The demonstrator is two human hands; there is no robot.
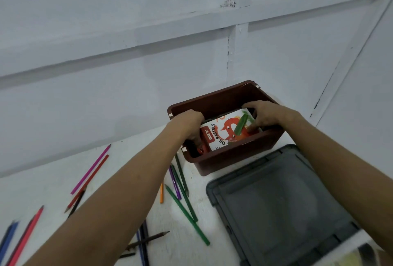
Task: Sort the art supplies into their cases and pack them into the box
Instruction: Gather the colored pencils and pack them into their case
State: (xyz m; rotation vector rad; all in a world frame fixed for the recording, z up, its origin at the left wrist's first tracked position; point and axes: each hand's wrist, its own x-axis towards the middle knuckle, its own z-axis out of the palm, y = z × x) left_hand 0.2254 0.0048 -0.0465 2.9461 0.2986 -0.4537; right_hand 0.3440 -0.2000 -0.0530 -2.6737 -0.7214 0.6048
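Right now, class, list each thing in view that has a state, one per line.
Brown box: open, no lid on.
Oil pastels case: closed, inside box, held at both ends.
Green pastel: loose on case.
Grey lid: off, on table.
Coloured pencils: scattered, unpacked.
Left hand: gripping case.
Right hand: gripping case.

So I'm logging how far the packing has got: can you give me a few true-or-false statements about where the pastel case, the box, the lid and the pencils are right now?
1. The oil pastels case is inside the brown box. True.
2. The left hand and right hand both reach into the box at the case's ends. True.
3. The grey lid is closed on the box. False: it lies on the table beside the box.
4. All pencils are packed. False: loose coloured pencils lie scattered on the table.
5. A green stick lies on top of the case. True.
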